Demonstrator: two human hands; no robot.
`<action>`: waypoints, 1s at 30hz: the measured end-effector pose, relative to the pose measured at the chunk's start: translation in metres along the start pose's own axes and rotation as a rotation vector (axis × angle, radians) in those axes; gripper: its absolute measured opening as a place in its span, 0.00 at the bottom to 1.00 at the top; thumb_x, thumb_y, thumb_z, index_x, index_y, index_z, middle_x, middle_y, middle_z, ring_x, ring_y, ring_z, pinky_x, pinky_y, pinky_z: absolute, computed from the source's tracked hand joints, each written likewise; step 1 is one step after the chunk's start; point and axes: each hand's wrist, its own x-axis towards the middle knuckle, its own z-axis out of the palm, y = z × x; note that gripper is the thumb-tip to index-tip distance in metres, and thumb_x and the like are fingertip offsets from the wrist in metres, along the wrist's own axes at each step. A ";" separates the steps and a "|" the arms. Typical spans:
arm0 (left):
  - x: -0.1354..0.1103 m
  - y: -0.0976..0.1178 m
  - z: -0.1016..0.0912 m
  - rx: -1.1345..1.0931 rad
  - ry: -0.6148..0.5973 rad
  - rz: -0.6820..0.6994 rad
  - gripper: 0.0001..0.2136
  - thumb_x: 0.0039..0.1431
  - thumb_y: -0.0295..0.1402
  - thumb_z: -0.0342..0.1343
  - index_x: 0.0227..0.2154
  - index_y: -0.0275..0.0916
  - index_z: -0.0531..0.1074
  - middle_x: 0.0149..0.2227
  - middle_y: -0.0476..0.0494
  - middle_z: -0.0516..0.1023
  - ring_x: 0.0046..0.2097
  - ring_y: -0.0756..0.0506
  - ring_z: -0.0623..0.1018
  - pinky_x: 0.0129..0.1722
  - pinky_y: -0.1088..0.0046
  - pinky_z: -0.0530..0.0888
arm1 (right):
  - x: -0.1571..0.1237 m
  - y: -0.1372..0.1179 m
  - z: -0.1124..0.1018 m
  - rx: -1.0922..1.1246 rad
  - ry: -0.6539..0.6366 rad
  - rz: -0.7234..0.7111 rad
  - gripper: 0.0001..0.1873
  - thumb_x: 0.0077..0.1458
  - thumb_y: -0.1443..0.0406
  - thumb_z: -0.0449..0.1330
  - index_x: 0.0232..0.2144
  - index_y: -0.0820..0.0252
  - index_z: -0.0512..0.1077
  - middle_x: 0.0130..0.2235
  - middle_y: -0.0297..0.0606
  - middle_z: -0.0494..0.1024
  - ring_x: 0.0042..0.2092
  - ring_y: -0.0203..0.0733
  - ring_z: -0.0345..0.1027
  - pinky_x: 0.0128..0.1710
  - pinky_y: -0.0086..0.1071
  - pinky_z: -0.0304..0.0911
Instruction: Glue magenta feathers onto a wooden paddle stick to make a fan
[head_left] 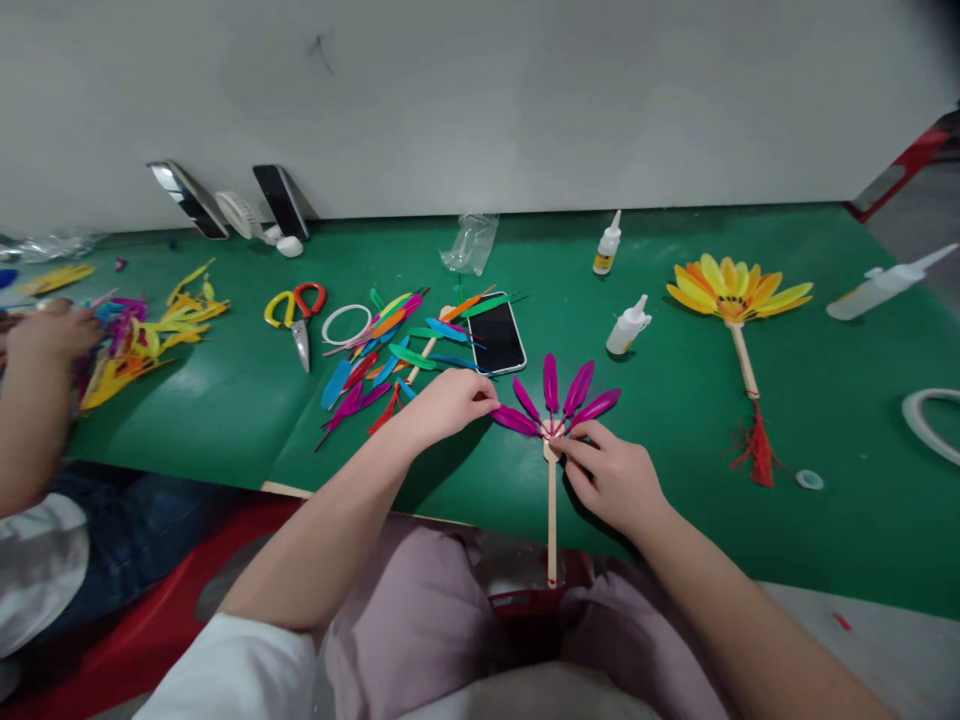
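Five magenta feathers fan out from the head of a flat wooden handle [553,510], whose lower end reaches past the table edge. My left hand [455,405] is closed in a pinch on the tip of the leftmost magenta feather [517,420]. At the handle's head, the fingers of my right hand [611,470] press together where the quills meet, partly hiding the joint. Left of my hands lies a pile of loose coloured feathers [375,350], partly over a phone [497,335].
A finished-looking yellow feather fan [739,290] with a red tassel [761,450] lies at right. Glue bottles [628,327] stand behind my hands. Scissors [300,325] and a white ring [346,325] are at left. Farther left, another person's hand [52,335] is among feathers.
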 end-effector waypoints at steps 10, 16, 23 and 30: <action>0.001 0.002 0.000 -0.009 0.025 -0.023 0.10 0.53 0.36 0.50 0.25 0.38 0.74 0.25 0.49 0.75 0.26 0.52 0.70 0.27 0.77 0.60 | 0.001 -0.001 0.002 0.015 -0.011 0.003 0.14 0.52 0.67 0.50 0.38 0.53 0.73 0.34 0.32 0.74 0.31 0.32 0.68 0.23 0.26 0.55; 0.001 0.001 0.001 0.001 0.018 -0.038 0.12 0.54 0.38 0.48 0.25 0.39 0.74 0.25 0.49 0.75 0.28 0.50 0.70 0.26 0.77 0.60 | -0.001 -0.001 0.001 0.012 -0.020 0.003 0.14 0.52 0.67 0.50 0.38 0.54 0.72 0.34 0.31 0.74 0.33 0.32 0.68 0.24 0.26 0.56; 0.000 0.003 0.002 0.016 0.069 -0.001 0.12 0.56 0.37 0.45 0.28 0.39 0.72 0.29 0.49 0.75 0.31 0.49 0.71 0.29 0.77 0.62 | 0.000 -0.001 0.001 0.008 -0.046 0.006 0.14 0.53 0.67 0.49 0.38 0.53 0.72 0.35 0.32 0.74 0.34 0.32 0.68 0.26 0.26 0.56; -0.002 0.017 0.011 0.066 0.190 0.084 0.12 0.58 0.35 0.45 0.32 0.39 0.72 0.32 0.47 0.74 0.36 0.48 0.71 0.36 0.74 0.65 | 0.000 -0.003 0.000 0.003 -0.056 0.016 0.14 0.54 0.67 0.48 0.39 0.53 0.72 0.34 0.32 0.74 0.34 0.32 0.68 0.26 0.26 0.56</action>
